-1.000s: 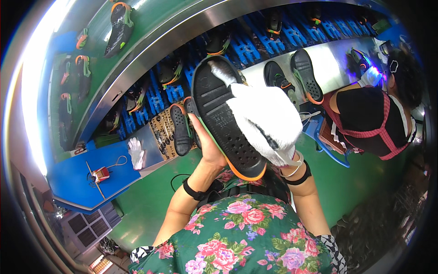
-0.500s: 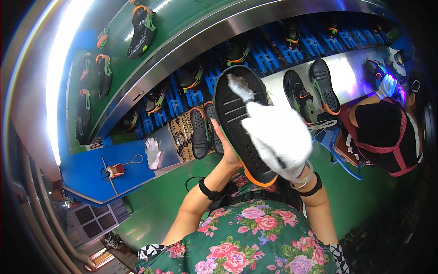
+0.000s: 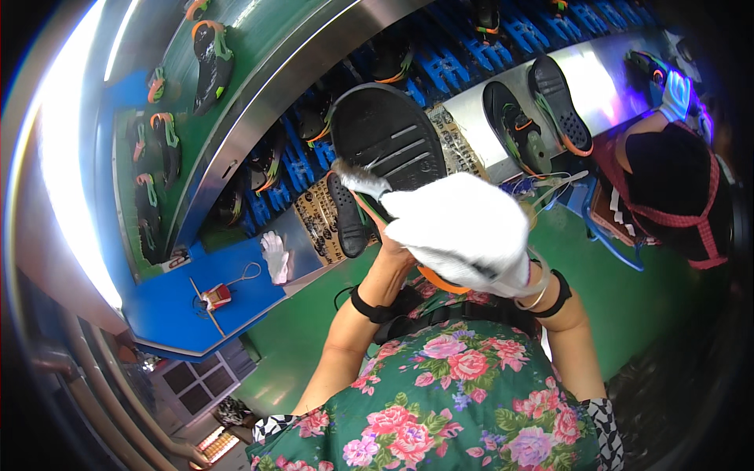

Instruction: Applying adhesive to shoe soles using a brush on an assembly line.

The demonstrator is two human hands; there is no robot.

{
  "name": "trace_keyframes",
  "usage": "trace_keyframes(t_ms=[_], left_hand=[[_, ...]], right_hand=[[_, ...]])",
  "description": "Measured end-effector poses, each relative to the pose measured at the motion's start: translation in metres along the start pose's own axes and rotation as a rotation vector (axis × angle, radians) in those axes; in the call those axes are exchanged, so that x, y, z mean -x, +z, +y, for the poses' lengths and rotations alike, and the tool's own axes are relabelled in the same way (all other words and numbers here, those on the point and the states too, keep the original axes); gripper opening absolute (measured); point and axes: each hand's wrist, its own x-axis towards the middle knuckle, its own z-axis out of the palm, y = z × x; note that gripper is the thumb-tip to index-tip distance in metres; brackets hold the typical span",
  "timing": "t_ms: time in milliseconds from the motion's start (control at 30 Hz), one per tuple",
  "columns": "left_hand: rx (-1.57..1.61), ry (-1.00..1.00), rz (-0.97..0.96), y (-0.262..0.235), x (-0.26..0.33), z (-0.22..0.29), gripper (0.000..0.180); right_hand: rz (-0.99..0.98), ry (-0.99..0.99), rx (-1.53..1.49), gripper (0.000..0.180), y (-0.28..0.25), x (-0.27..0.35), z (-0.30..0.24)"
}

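A black shoe with an orange-edged sole is held up in front of me, sole facing me. My left hand grips it from underneath and is mostly hidden behind it. My right hand, in a white glove, lies over the shoe's lower half. It holds a small brush whose bristles touch the left edge of the sole. Both wrists wear black bands.
Blue racks on a conveyor carry several shoes, among them two black ones on a steel ledge. A green upper belt holds more. A white glove and a red tool lie on a blue shelf. A co-worker sits right.
The shoe has tilted more upright and nearer to me. My gloved right hand has slid down toward the shoe's lower half, the brush dragging along the sole's left side.
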Motion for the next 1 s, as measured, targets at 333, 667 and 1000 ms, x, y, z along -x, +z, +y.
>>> trace_keyframes(t_ms=[333, 667, 1000], left_hand=[[-0.242, 0.138, 0.426, 0.018, -0.014, 0.002, 0.112], [-0.250, 0.016, 0.018, 0.003, -0.029, 0.012, 0.114], [-1.027, -0.384, 0.176, 0.025, -0.037, 0.027, 0.104]], right_hand=[[-0.099, 0.078, 0.000, 0.034, -0.029, -0.020, -0.022], [-0.103, 0.065, 0.005, 0.032, -0.032, -0.015, -0.018], [-0.094, 0.095, -0.016, 0.029, -0.030, -0.003, -0.011]])
